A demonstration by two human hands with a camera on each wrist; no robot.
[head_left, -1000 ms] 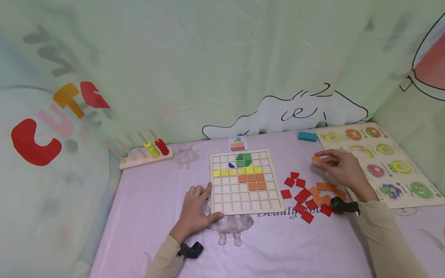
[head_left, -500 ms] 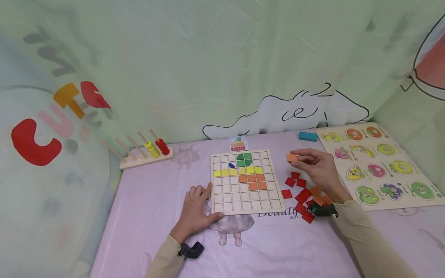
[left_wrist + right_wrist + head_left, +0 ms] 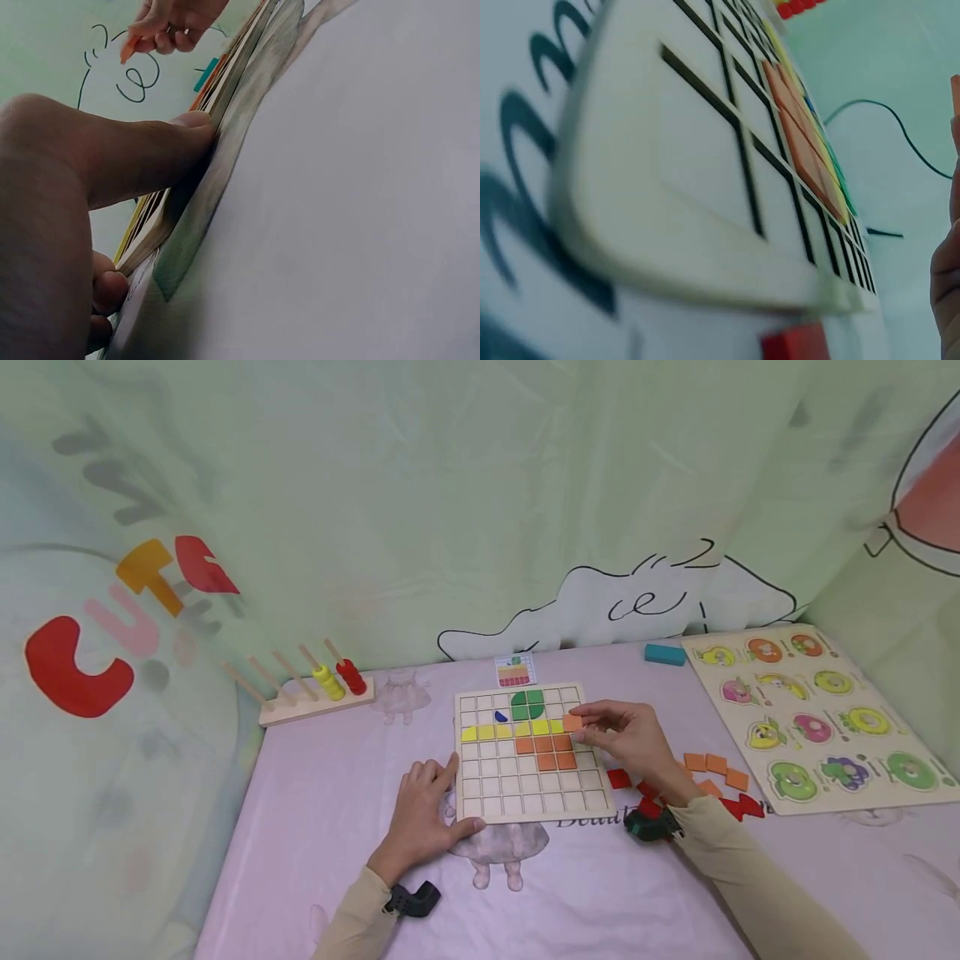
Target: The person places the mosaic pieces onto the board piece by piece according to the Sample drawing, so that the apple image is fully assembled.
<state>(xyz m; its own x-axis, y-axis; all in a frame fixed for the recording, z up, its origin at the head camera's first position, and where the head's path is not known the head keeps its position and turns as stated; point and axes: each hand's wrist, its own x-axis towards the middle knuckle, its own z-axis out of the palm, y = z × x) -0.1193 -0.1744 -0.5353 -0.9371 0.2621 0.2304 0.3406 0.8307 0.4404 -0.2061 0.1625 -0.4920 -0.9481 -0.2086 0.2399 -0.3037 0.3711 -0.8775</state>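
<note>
Tile (image 3: 572,723) in pinching right hand (image 3: 628,739), relaxed left hand (image 3: 420,806) against board (image 3: 527,766), red squares (image 3: 647,791) partly behind wrist (image 3: 681,790)

Bright tiles on a pale wood grid board (image 3: 512,787), above a lilac desk (image 3: 315,810) printed with grey figures and black lettering.
The board's squares carry green tiles (image 3: 527,705), yellow tiles (image 3: 486,732), orange tiles (image 3: 566,761) and a blue piece (image 3: 500,717); the held tile (image 3: 572,723) is orange too. Loose tiles (image 3: 716,765) are orange and red, the block (image 3: 665,654) teal, the abacus beads (image 3: 350,677) yellow and red. The backdrop (image 3: 360,568) is pale green with black outlines and red, orange and pink letters.
</note>
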